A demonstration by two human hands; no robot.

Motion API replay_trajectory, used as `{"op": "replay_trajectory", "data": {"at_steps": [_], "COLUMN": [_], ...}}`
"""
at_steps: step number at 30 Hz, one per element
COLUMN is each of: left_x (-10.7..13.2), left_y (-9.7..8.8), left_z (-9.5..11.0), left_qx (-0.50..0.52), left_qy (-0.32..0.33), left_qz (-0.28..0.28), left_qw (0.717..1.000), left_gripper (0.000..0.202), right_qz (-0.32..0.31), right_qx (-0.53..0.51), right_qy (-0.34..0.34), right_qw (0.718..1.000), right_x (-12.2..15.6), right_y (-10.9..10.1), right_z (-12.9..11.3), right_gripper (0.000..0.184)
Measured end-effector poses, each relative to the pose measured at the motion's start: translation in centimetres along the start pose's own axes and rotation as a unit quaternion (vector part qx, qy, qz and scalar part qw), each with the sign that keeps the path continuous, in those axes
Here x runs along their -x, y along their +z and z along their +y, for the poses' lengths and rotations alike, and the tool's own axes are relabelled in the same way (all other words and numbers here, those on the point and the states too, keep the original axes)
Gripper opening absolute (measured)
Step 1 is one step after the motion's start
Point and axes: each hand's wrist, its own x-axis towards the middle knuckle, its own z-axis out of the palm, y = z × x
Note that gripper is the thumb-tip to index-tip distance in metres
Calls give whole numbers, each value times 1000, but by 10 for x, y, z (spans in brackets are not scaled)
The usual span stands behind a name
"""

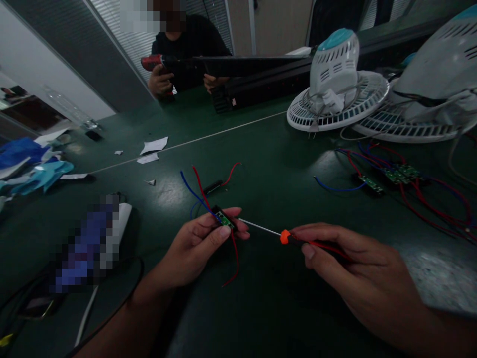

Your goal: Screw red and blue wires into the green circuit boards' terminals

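Between thumb and fingers, my left hand [203, 242] pinches a small green circuit board [224, 219] in a black holder. Blue and red wires rise from its upper end, and a red wire hangs from the lower one. My right hand [357, 268] is closed around a screwdriver [261, 228] with a thin metal shaft and an orange collar; its handle is mostly hidden in the palm. The shaft points left, its tip close to the board's right edge; whether they touch I cannot tell. Just behind lies another small black module [213, 187] with a red and a blue wire.
More wired circuit boards [402, 174] lie at the right. Behind them rest white fan heads [335, 99]. Across the green table [261, 149] a person holds a red power drill [152, 62] by a long black panel [261, 84]. Paper scraps [154, 144] and a plastic bottle [70, 107] are at left.
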Motion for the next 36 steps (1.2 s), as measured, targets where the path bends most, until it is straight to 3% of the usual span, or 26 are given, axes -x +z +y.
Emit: {"op": "replay_trajectory", "data": {"at_steps": [16, 36], "left_x": [-3, -2], "left_y": [1, -1], "left_z": [-1, -1], "left_qx": [28, -9], "left_qy": [-11, -8], "left_qz": [-1, -2], "left_qw": [1000, 1000], "left_gripper": [25, 23], "right_qz": [-10, -15], "right_qx": [2, -10], "right_qy": [6, -19], "right_qw": [1000, 1000], "right_x": [3, 1], "right_y": [-2, -1], "right_z": [0, -3], "right_gripper": [15, 15]}}
